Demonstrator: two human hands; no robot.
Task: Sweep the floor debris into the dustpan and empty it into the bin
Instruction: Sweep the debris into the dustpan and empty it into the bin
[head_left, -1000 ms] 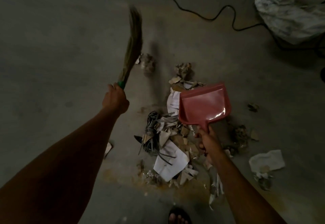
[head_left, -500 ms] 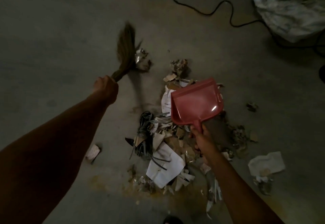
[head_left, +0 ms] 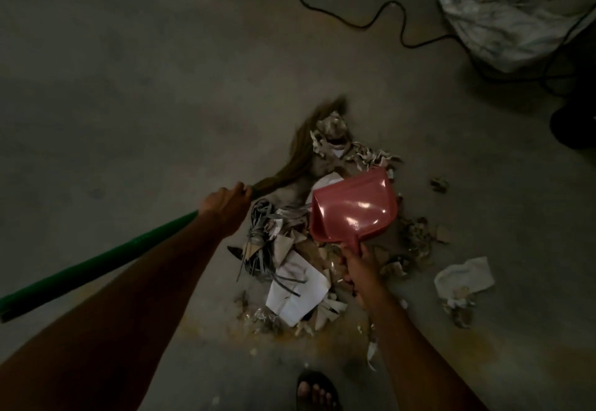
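My left hand (head_left: 225,204) grips a broom (head_left: 300,155) where its green handle (head_left: 96,262) meets the brown bristles. The bristles lie low on the floor, touching crumpled scraps at the far edge of the debris pile (head_left: 290,265). The pile holds paper sheets, cardboard bits and dark strips in the middle of the floor. My right hand (head_left: 358,268) holds a red dustpan (head_left: 353,209) by its short handle, tilted just above the pile's right side. The pan looks empty inside.
A black cable (head_left: 364,20) snakes across the far floor toward a large white sack (head_left: 516,10) at the top right. A crumpled white paper (head_left: 464,276) and small scraps lie right of the pile. A sandalled foot (head_left: 317,391) stands at the bottom edge.
The broom has swung down and right, from raised off the floor to bristles against the pile's far edge, carrying a crumpled scrap with it. The dustpan shifted slightly right above the pile.
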